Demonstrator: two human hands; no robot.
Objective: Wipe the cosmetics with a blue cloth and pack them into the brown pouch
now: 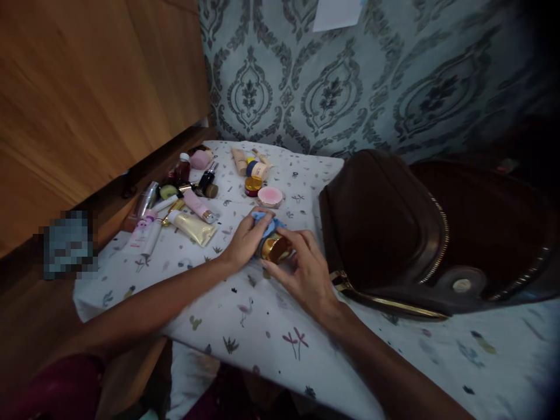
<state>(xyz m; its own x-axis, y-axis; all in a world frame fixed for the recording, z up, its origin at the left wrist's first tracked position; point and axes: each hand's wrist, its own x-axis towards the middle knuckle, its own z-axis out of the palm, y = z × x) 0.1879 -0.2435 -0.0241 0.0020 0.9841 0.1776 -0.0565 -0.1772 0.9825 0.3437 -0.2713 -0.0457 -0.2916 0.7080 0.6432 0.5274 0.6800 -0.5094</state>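
Note:
My right hand (pixel 306 268) grips a small cosmetic jar with a shiny gold lid (pixel 275 249), tilted just above the printed cloth. Pressed against the jar's far side is a crumpled blue cloth (pixel 266 224), held in the closed fingers of my left hand (pixel 247 239). Just beyond both hands lie a round pink compact (pixel 270 196) and a dark red jar with a gold lid (pixel 253 186). A pale gold tube (pixel 192 227) rests to the left of my left hand, with a pink tube (pixel 199 206) behind it.
A large dark brown leather bag (pixel 394 233) stands close to my right hand. Several bottles and tubes cluster at the left, near a wooden cabinet (pixel 96 87). A beige tube (pixel 239 161) and a navy-banded cream tube (pixel 258 170) lie toward the patterned wall (pixel 306 87).

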